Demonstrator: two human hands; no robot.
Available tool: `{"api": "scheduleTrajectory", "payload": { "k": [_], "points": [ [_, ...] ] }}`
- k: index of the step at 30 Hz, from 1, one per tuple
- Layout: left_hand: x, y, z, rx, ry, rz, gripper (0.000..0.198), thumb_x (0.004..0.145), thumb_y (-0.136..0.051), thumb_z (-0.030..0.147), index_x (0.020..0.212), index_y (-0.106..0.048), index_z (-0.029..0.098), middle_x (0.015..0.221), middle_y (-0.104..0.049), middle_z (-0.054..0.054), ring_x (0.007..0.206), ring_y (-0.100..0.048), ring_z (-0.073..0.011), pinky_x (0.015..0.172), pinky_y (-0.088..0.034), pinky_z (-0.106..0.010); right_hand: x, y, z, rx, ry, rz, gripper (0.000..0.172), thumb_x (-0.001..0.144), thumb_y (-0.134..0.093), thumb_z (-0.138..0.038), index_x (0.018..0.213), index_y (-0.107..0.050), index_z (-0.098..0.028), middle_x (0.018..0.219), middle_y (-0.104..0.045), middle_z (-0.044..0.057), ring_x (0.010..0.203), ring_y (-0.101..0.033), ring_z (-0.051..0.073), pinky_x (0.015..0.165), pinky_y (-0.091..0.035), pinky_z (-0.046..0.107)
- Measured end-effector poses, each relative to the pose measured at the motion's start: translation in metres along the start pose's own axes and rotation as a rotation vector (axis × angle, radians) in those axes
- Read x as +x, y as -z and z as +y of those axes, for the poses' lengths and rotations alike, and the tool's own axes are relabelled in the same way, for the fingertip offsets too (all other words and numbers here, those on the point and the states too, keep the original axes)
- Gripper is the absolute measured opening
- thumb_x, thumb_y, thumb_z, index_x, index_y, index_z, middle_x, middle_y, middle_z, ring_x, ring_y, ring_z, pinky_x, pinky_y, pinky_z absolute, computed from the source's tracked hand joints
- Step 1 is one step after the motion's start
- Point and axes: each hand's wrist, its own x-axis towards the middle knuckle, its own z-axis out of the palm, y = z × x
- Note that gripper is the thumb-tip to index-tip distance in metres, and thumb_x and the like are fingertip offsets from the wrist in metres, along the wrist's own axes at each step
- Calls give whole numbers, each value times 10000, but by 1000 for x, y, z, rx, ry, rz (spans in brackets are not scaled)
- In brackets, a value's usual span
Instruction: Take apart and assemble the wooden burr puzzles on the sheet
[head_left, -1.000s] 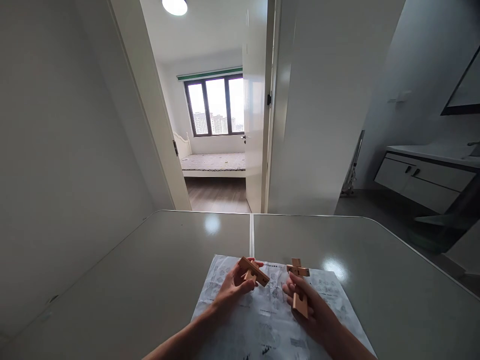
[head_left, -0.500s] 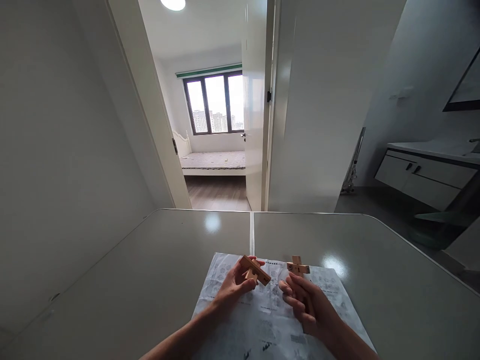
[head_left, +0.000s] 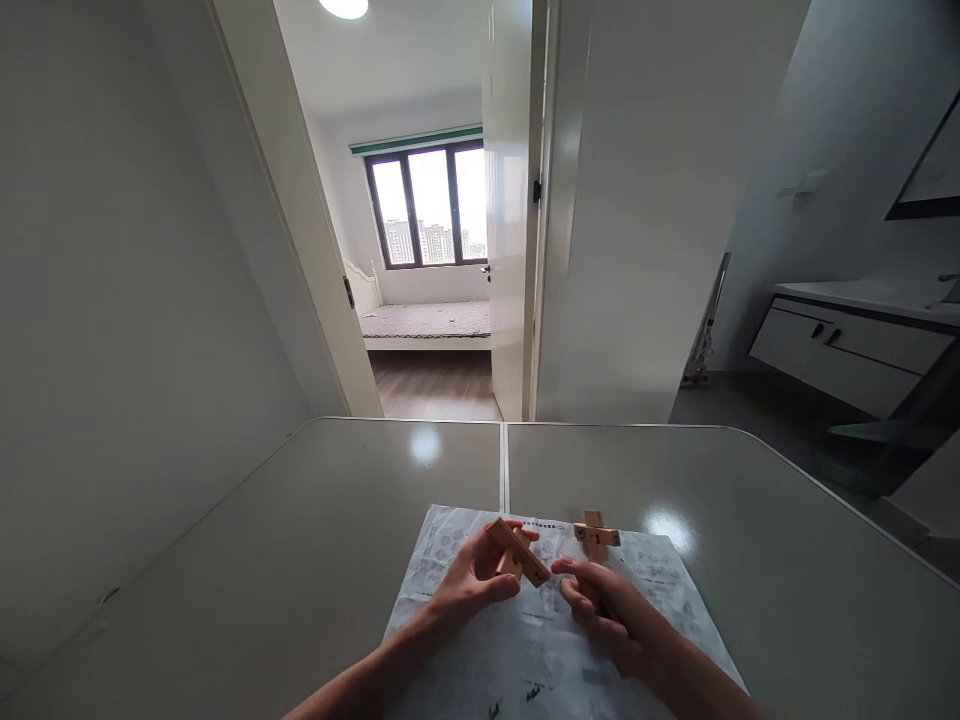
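My left hand [head_left: 476, 577] grips a pair of crossed wooden puzzle blocks [head_left: 519, 553], with dark marks on the longer bar. This bar slants down to the right, and its lower end comes close to my right hand [head_left: 611, 610]. The index finger of my right hand reaches toward that end, while the other fingers curl inward. Whatever lies inside those curled fingers is hidden. Just beyond my right hand, another cross of wooden blocks [head_left: 596, 537] with dark numbers rests on the printed sheet [head_left: 525, 660].
The sheet, with small diagrams and text, lies on a grey glossy table [head_left: 300, 570] with a seam down its middle. Past the far edge, an open door [head_left: 514, 250] leads to a room with a bed [head_left: 427, 320]. A white cabinet [head_left: 847, 345] stands at right.
The crossed blocks in my left hand have shifted slightly right and down. My right hand has moved a little left toward them, its index finger now stretched out.
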Motion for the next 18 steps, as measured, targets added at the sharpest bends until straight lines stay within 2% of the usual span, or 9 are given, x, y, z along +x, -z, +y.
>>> {"api": "scheduleTrajectory", "payload": {
  "k": [5,8,11,14,18],
  "points": [
    [-1,0,-2,-38,-15,-46,750,738,-847,590,1335,-591,215,1374,-658,-162,1301,-590,-398,1097,-429,-562,-6,-12,5,-183,110,71,456,792,-751,-585,1015,-639,-204,476,-455,-130,289,-237,27,271,-200,137],
    [-1,0,-4,-46,-15,-63,744,730,-863,569,1327,-590,218,1381,-650,-165,1313,-585,-388,1114,-420,-572,-10,-18,7,-294,150,52,514,789,-743,-632,1034,-650,-191,436,-413,-138,315,-255,46,308,-229,155],
    [-2,1,-7,-20,-3,-67,747,732,-870,549,1334,-578,217,1397,-633,-174,1320,-581,-375,1127,-413,-570,-16,-25,5,-452,217,-7,500,851,-680,-645,1031,-666,-179,442,-421,-123,342,-253,57,347,-207,183],
    [-2,1,-8,9,5,-72,765,721,-885,524,1348,-566,223,1417,-615,-181,1338,-567,-371,1140,-406,-558,-22,-31,2,-618,366,-13,430,909,-649,-600,991,-674,-178,563,-450,-88,466,-336,81,440,-250,206],
    [-3,0,-8,41,4,-75,807,691,-898,535,1359,-555,240,1427,-606,-171,1335,-565,-373,1130,-419,-543,-26,-34,5,-939,604,171,363,969,-596,-530,901,-678,-183,580,-382,-79,524,-321,116,509,-243,261]
  ]
}}
